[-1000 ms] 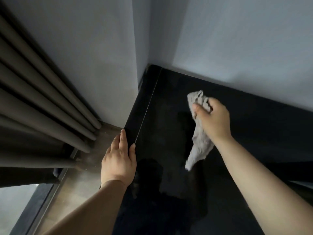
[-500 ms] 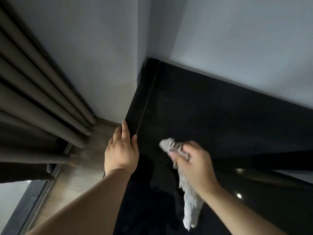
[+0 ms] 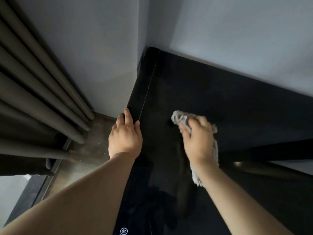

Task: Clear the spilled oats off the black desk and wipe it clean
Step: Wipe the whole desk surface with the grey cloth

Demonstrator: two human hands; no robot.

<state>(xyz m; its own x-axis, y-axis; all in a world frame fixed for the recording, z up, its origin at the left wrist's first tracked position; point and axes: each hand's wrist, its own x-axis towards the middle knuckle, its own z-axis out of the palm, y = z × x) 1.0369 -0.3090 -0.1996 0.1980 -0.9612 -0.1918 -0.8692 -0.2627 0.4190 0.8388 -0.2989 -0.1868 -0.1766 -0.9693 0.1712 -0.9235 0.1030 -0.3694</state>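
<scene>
Braces left hand (image 3: 124,139) on the left edge of the black tabletop (image 3: 228,102), back of hand up, forearm coming in from lower left. Fingers straight and close together, pointing toward the far corner. Index finger laid along the glossy edge strip, thumb tip on the top surface just inside the edge. Grip wide here, holding nothing, only resting on the edge.

Holds a grey cloth (image 3: 179,118) in right hand (image 3: 198,141), over the middle of the tabletop, to the right of the left hand and apart from it. Fingers curled round the bunched front of the cloth, grip closed on it. Forearm entering from lower right, back of hand up. Bunched end sticking out past the knuckles toward the far left. Loose tail trailing back along the outer side of the wrist and under the forearm. Hand and cloth motion-blurred; contact between cloth and surface not determinable.

Tabletop set into a corner of pale wall (image 3: 237,31). To its left, wooden floor (image 3: 91,150) and dark pleated curtain (image 3: 33,85). Small round white mark (image 3: 123,231) on the tabletop at the bottom of the view.
</scene>
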